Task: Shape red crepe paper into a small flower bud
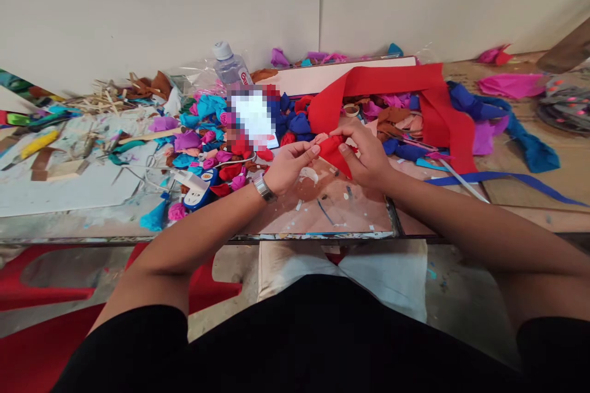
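Note:
Between my two hands is a small piece of red crepe paper (332, 150), bunched at its top and hanging loose below. My left hand (292, 163) pinches its left side between thumb and fingertips. From the other side, my right hand (364, 150) grips it with the thumb in front and the fingers curled behind. The paper is above the bare table board, apart from the pile. Behind my hands, a long red crepe paper strip (387, 83) lies folded over the heap. Crumpled pieces in blue, pink, purple and red lie left of my left hand.
A power strip (198, 193) with a plugged-in charger sits left of my left forearm. A lit, partly blurred screen (253, 116) and a water bottle (230, 64) stand behind it. A yellow-handled knife (39, 144) lies far left. A blue strip (511, 178) crosses the table at right.

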Demonstrator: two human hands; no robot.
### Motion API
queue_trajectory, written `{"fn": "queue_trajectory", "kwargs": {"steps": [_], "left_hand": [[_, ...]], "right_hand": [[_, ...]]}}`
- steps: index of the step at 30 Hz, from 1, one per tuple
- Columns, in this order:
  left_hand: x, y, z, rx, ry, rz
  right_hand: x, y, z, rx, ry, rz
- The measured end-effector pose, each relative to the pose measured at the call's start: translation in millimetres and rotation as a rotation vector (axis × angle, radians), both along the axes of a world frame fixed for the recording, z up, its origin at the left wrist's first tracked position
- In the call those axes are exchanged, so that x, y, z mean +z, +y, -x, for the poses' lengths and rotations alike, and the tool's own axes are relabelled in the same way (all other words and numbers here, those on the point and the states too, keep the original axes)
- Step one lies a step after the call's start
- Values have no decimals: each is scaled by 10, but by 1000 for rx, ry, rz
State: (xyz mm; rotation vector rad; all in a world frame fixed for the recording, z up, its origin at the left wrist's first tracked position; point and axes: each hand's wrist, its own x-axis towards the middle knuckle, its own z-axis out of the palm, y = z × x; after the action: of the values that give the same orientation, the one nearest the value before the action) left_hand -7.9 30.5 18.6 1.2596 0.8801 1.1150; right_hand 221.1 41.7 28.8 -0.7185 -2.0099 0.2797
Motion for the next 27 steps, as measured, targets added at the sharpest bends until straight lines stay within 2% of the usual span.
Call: {"fn": "queue_trajectory", "kwargs": {"steps": [6,13,27], "left_hand": [[11,30,23,-66,105,-8],[11,17,27,-66,93,-4],[74,25,58,-53,217,-152]], "right_hand": [[-10,0,8,-10,-2,2],[2,5,1,-57,-27,15],[-16,10,5,-87,-22,20]]}}
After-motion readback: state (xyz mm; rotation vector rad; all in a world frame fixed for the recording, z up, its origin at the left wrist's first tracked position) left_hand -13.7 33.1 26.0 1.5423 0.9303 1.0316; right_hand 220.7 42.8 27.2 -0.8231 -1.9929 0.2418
